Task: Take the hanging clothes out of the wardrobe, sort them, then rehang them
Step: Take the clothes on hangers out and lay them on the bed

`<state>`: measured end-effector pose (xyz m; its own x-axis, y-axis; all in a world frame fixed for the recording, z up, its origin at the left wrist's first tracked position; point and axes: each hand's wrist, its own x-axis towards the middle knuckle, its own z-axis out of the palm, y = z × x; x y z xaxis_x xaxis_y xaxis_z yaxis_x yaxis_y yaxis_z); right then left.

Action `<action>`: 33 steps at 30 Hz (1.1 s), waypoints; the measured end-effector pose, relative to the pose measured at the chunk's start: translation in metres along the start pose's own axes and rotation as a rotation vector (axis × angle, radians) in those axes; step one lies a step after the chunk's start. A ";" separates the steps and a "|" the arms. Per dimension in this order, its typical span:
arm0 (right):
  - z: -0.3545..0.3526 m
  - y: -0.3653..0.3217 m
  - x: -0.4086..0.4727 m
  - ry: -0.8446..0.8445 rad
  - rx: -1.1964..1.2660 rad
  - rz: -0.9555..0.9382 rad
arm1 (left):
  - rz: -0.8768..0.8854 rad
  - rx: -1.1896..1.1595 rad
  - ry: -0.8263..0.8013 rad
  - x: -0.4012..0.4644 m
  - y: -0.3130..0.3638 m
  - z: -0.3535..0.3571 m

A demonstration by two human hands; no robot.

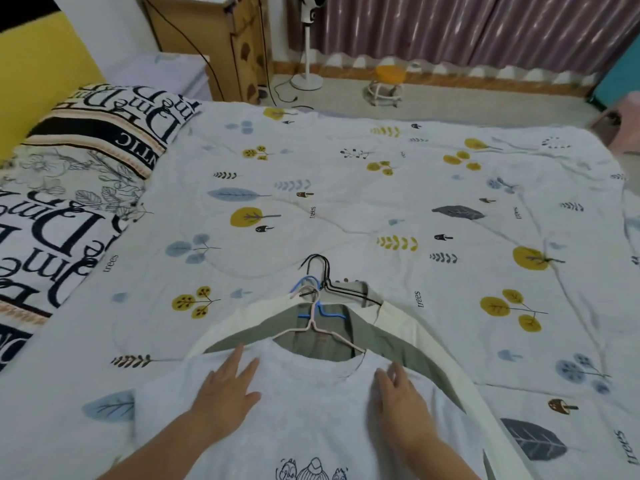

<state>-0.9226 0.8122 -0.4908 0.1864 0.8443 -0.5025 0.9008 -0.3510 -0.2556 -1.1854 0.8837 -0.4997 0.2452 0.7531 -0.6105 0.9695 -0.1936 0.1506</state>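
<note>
A stack of shirts on hangers lies on the bed in front of me. On top is a pale grey T-shirt [311,410] with a cartoon print, on a pink hanger [323,329]. Under it lie a green shirt [391,344] on a blue hanger [320,308] and a cream garment [433,341] on black hangers [323,271]. My left hand [228,389] rests flat on the T-shirt's left shoulder, fingers spread. On the right shoulder my right hand [401,389] lies flat too. Neither hand grips anything.
The bed's white quilt [346,202] with leaf prints spreads all round the stack. Lettered pillows [86,140] lie at the left by a yellow headboard. Beyond the bed are a wooden cabinet [207,39], a fan stand [306,64], an orange stool [389,81] and purple curtains.
</note>
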 end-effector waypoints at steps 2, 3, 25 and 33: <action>-0.004 -0.004 -0.005 -0.104 -0.113 -0.016 | -0.028 -0.022 -0.031 -0.006 -0.002 -0.007; -0.009 -0.008 -0.007 -0.162 -0.151 -0.004 | -0.038 -0.051 -0.031 -0.010 -0.002 -0.013; -0.169 -0.270 -0.207 -0.050 -0.325 -0.628 | -0.220 -0.191 0.366 -0.344 -0.090 -0.173; -0.146 -0.394 -0.347 0.055 -0.393 -0.960 | -0.470 -0.180 0.524 -0.528 -0.166 -0.149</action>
<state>-1.2852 0.7171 -0.0952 -0.6680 0.7198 -0.1888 0.7424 0.6272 -0.2355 -1.4750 0.6119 -0.0865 -0.2709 0.9423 -0.1966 0.9477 0.2969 0.1171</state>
